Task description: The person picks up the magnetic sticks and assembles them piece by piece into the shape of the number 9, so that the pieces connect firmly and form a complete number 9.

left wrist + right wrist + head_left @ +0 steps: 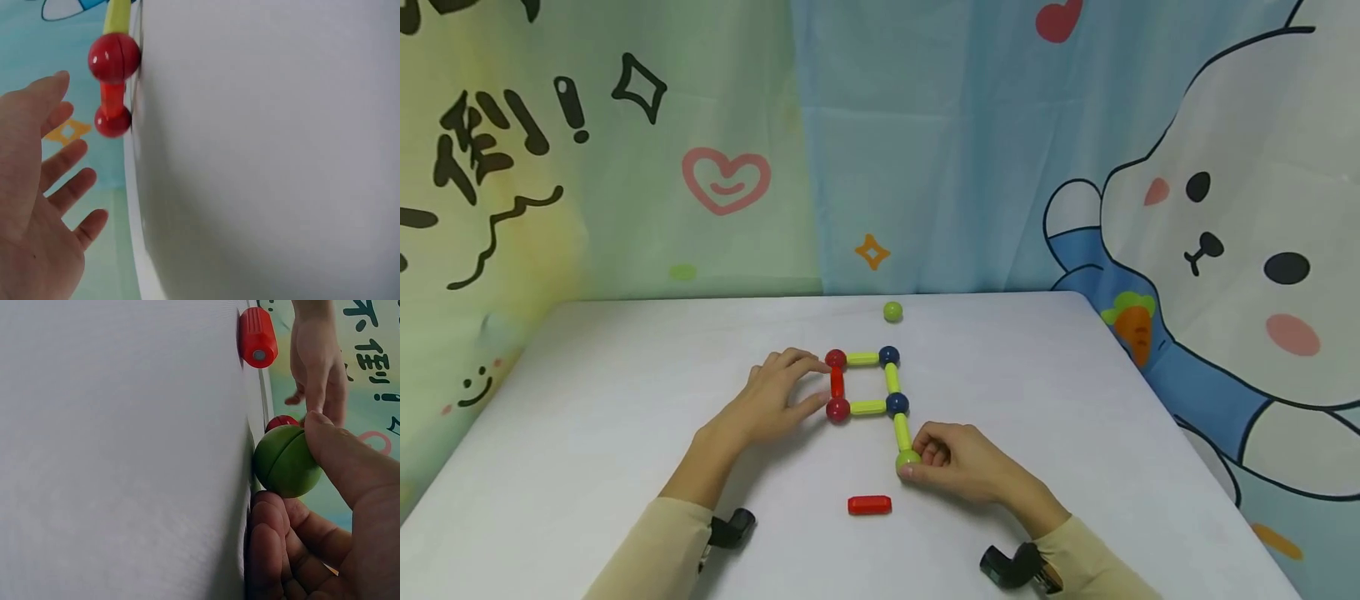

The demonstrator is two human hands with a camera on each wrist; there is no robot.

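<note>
A square of balls and rods lies on the table. Its left side is a red rod (837, 382) between two red balls (838, 409); yellow-green rods (868, 407) link these to two dark blue balls (897, 403). From the nearer blue ball another yellow-green rod (902, 432) runs toward me, ending at a green ball (286, 461). My right hand (973, 467) pinches that green ball between thumb and curled fingers. Beside the red side, my left hand (772, 397) has its fingers spread and loosely bent; in the left wrist view a gap separates it from the red balls.
A loose red rod (869, 505) lies on the near side of the white table (625, 400). Beyond the square sits a separate green ball (892, 312). A printed curtain (925, 167) hangs behind the far edge.
</note>
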